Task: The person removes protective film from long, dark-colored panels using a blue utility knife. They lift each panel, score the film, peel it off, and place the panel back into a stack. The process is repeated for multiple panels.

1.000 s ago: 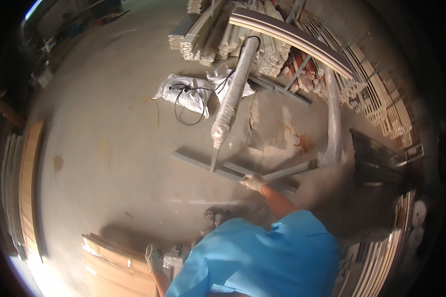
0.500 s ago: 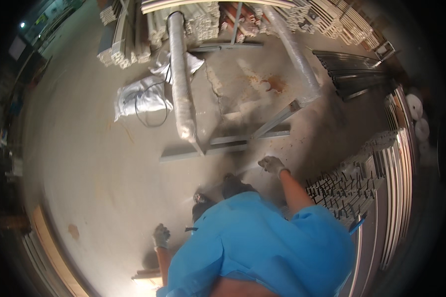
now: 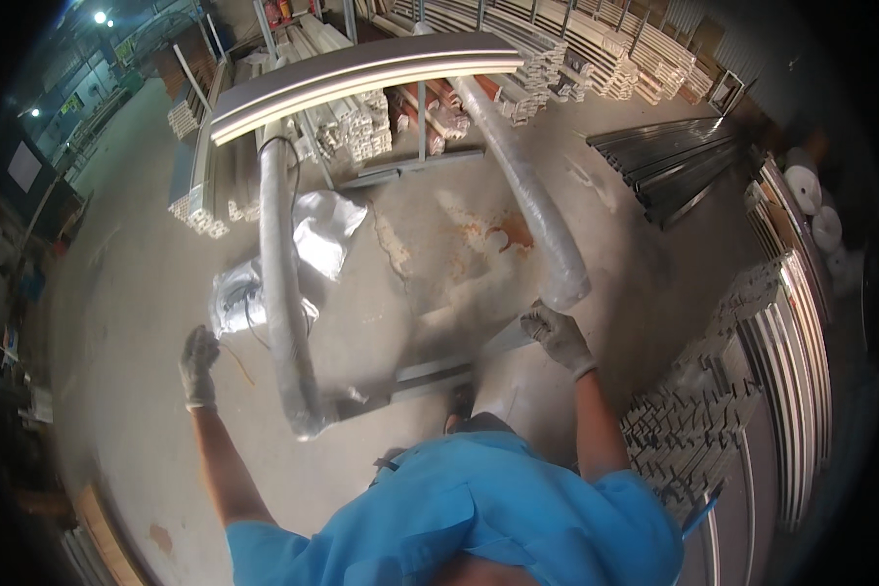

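Note:
My left hand [image 3: 199, 366], in a pale work glove, is held out at the left beside the left plastic-wrapped arm [image 3: 281, 283] of a metal rack. Its fingers look curled in, and nothing shows in them. My right hand [image 3: 559, 340], gloved too, is just below the near end of the right wrapped arm [image 3: 527, 181]; I cannot tell whether they touch. Its fingers are bent closed, with no object visible in them. Across the far part of both arms lies a stack of long grey and white profiles [image 3: 366, 83].
Crumpled silvery-white sheeting [image 3: 327, 234] lies by the left arm. Steel base bars [image 3: 430, 379] cross the floor before me. Dark metal profiles [image 3: 669, 161] lie at the right. Nearer on that side are stacked profiles with black ends [image 3: 693, 420]. White rolls [image 3: 803, 188] stand beyond.
The view has tilted up and moved closer to the rack, bringing the profile stack into fuller sight. My left hand has swung forward and outward; my right hand is now near the right arm's end.

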Available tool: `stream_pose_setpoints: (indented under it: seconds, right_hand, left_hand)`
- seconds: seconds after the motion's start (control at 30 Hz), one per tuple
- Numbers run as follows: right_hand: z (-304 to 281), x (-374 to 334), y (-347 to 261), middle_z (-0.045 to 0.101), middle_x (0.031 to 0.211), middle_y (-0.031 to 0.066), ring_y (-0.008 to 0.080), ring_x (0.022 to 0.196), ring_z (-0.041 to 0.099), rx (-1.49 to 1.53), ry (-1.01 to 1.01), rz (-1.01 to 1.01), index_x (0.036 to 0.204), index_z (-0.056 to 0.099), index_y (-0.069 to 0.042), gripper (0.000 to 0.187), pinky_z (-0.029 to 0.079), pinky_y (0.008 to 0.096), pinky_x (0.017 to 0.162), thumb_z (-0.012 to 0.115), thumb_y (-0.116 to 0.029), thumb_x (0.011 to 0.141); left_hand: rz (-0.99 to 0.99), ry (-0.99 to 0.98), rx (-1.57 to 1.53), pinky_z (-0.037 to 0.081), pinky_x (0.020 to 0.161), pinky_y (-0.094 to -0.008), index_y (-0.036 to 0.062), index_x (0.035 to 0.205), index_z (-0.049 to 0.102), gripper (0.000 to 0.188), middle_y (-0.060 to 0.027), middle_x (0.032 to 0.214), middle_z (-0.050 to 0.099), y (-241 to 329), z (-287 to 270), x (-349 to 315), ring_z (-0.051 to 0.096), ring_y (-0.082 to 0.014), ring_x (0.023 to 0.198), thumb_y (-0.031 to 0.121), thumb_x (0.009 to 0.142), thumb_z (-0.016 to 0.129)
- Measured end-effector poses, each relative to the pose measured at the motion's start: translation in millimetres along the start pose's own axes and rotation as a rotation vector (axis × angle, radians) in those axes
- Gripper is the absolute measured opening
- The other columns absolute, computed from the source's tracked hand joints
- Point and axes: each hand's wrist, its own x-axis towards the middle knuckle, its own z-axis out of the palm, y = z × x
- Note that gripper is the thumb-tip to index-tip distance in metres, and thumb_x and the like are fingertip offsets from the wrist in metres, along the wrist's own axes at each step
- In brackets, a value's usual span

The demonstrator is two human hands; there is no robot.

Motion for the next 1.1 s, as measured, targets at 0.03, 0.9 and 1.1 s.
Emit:
stream_pose_setpoints:
  seconds: [0.03, 0.9, 1.1]
  right_hand:
    - [-18, 14, -13, 0.074, 0.101, 0.012, 0.0182, 0.093, 0.071, -0.017, 0.014, -0.054, 0.111, 0.069, 0.002, 0.035, 0.055, 0.0309, 0.083, 0.069, -0.03, 0.096]
    - [-217, 623, -86, 0.054, 0.133, 0.0141, 0.0324, 0.115, 0.057, 0.648, 0.659, 0.143, 0.143, 0.045, -0.011, 0.078, 0.053, 0.0456, 0.091, 0.062, -0.065, 0.089]
    - [-207, 690, -52, 0.056, 0.133, 0.0163, 0.0299, 0.103, 0.063, 0.931, 0.728, 0.255, 0.141, 0.045, -0.016, 0.089, 0.054, 0.045, 0.085, 0.062, -0.078, 0.08]
  left_hand:
    - [-0.005, 0.018, 0.019, 0.053, 0.087, -0.0311, 0.0004, 0.133, 0.058, 0.051, -0.0085, 0.114, 0.067, 18, 17, 17, 0.064, -0.0168, 0.096, 0.036, 0.098, 0.064]
    - [-0.106, 0.206, 0.337, 0.045, 0.088, -0.0312, 0.0071, 0.143, 0.054, 0.077, -0.0079, 0.13, 0.06, 75, 127, 614, 0.056, -0.018, 0.11, 0.066, 0.093, 0.053]
    - [-0.132, 0.001, 0.478, 0.027, 0.116, -0.0295, -0.0018, 0.144, 0.049, 0.078, -0.0118, 0.147, 0.051, 75, 143, 679, 0.046, -0.0206, 0.134, 0.059, 0.096, 0.056]
